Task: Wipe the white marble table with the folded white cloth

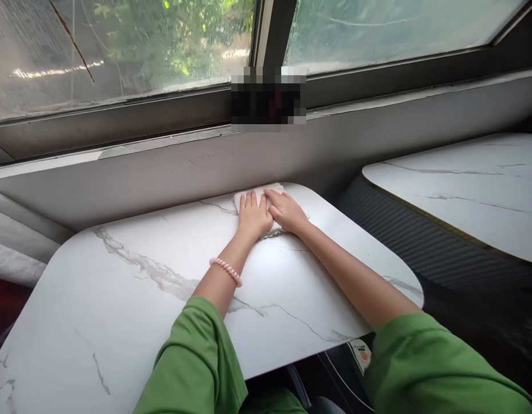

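White folded cloth [259,192] flat on white marble-patterned tabletop [287,299] with rounded corners, near far edge by grey painted wall [171,178]; bare left hand [254,219] palm-down on it, fingers spread; bare right hand [290,213] touching left, also palm-down on cloth, fingers loosely extended.

i press down on a white cloth [259,194] that lies flat, seemingly folded, on the table [119,328], close to its far edge and toward the right. its near edge looks ruffled; much of it is covered from my view. the table is white with grey marble-like veins and rounded corners.
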Demonstrator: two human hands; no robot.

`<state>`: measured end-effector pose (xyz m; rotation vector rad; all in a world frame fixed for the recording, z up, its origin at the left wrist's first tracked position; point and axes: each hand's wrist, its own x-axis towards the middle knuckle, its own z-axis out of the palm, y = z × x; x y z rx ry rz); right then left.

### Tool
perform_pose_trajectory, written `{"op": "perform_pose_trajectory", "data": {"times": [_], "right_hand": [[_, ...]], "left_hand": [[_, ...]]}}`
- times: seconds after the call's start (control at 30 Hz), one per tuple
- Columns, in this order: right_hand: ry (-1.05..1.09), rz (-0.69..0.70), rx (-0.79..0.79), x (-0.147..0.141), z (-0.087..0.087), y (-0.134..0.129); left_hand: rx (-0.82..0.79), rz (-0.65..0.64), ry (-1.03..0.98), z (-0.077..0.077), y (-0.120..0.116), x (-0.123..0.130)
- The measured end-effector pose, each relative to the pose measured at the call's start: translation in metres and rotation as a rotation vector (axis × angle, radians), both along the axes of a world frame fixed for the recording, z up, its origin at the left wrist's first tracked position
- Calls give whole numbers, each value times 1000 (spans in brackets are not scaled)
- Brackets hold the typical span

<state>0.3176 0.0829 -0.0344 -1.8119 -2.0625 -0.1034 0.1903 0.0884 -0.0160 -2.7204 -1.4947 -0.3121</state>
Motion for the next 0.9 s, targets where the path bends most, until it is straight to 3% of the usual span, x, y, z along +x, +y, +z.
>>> {"op": "perform_pose_trajectory", "data": {"times": [0.17,0.4,0.6,0.73,0.9], "right_hand": [[-39,8,22,-10,-5,-56],[-124,148,117,-34,-12,-164],[-219,305,177,-65,-1,-235],[-280,317,201,-78,8,-249],[-321,362,170,-82,10,-226]], "left_hand": [[11,-98,55,3,-47,-19],[49,-228,132,12,-141,-59],[120,-305,151,15,-209,-97],[71,-388,116,21,-218,-118],[-98,-323,107,33,-198,-119]]}}
